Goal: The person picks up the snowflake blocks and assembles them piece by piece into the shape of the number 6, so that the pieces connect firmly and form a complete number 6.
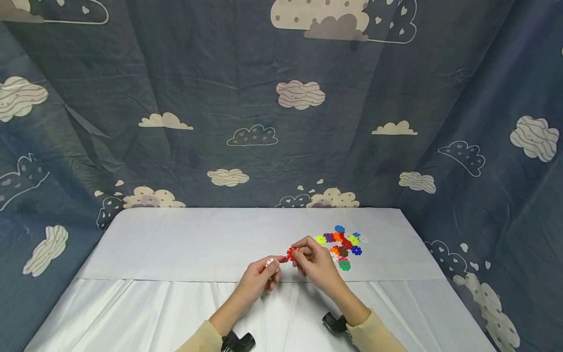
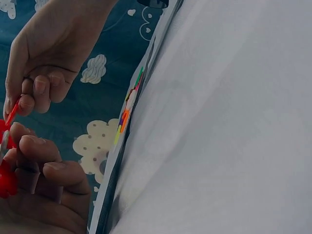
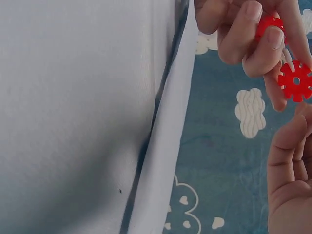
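In the head view, my left hand (image 1: 256, 278) holds a white notched disc (image 1: 270, 262) between thumb and fingers. A red notched disc (image 1: 290, 254) sits at the fingertips of my right hand (image 1: 320, 266), which pinches its edge. The right wrist view shows this red disc (image 3: 287, 82) face on, its slots and centre hole visible. A white piece (image 3: 286, 56) meets it at the edge, and a second red disc (image 3: 271, 24) lies partly behind the left fingers. From the left wrist, the red parts (image 2: 7, 181) appear at the frame's edge, partly cut off.
Right of the hands, a loose group of notched discs in several colours lies on the white-covered table (image 1: 198, 244); among them are a green disc (image 1: 344, 265) and a blue disc (image 1: 357, 250). A dark cloud-patterned curtain (image 1: 246, 98) hangs behind and at both sides.
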Demonstrator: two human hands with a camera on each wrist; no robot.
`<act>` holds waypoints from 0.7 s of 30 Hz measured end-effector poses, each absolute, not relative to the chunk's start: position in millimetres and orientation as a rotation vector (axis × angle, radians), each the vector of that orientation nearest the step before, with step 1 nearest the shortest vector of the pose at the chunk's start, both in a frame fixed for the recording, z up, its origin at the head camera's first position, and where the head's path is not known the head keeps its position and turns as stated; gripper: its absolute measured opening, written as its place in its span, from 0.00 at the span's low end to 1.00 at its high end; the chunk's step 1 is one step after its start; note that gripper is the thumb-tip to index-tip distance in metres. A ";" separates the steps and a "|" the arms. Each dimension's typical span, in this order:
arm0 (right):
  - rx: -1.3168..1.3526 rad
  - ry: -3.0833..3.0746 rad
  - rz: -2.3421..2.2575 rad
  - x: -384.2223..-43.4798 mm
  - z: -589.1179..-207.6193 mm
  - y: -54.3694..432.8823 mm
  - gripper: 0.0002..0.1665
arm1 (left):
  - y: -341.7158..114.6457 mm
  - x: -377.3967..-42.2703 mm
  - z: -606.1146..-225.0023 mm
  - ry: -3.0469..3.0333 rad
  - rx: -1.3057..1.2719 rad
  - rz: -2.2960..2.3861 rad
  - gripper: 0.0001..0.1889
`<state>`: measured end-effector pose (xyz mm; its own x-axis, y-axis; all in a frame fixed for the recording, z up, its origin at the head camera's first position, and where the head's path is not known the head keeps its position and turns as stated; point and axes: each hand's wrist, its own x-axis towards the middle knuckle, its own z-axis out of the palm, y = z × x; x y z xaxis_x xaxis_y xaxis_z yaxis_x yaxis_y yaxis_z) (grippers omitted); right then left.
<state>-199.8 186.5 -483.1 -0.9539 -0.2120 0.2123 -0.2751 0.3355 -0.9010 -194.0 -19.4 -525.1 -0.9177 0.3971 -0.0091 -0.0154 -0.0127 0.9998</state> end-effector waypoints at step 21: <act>0.470 -2.471 1.807 -196.6 -484.2 181.8 0.07 | -19.0 -194.7 -527.0 1.968 0.428 2.031 0.22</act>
